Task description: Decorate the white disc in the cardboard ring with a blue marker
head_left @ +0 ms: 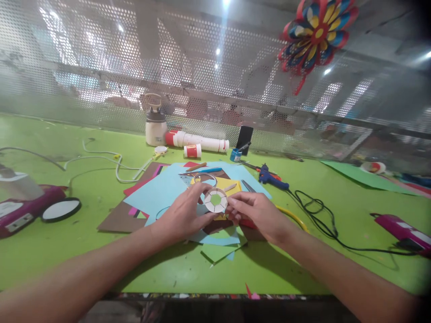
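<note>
A small round white paper disc (220,205), with a green centre and dark lines running out to its rim, is held up over the paper pile. My left hand (185,208) grips its left side, thumb below and fingers above. At its right edge, the fingertips of my right hand (251,210) are pinched together. Beneath both hands lie overlapping sheets of light blue paper (144,190), with yellow, brown and green sheets among them. Just beyond the disc are a clear ring-like roll, a blue pen (211,170) and a pair of scissors (248,185).
A blue glue gun (272,177) trails a black cable on the right. Farther back stand a cream flask (156,128), paper cups (192,150), a small blue jar (235,155) and a phone (244,138). At left are a purple power strip (30,211) and a round mirror (61,209).
</note>
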### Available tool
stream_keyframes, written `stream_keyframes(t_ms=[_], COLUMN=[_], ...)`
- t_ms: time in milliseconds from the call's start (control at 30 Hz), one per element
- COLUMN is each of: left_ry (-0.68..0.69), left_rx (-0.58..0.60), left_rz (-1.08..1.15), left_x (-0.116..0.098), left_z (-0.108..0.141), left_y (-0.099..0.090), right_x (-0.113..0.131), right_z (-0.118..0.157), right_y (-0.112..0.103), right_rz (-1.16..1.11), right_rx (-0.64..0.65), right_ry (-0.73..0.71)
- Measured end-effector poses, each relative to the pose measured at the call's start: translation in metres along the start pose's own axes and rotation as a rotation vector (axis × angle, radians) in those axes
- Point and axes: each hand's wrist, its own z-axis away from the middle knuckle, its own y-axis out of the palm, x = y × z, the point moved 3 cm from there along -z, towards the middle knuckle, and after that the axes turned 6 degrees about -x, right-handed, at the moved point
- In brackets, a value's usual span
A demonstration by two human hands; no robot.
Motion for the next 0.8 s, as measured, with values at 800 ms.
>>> stream_keyframes(t_ms=[800], left_ry=[-0.065], left_rx=[0.064], left_rz=[-0.011], left_x=[-0.011], left_z=[0.001], left_y=[0.001], right_x=[-0.018], right_z=[0.011], right_y=[-0.005], right_rz=[0.093], right_rx=[0.008], right_ry=[-0.015])
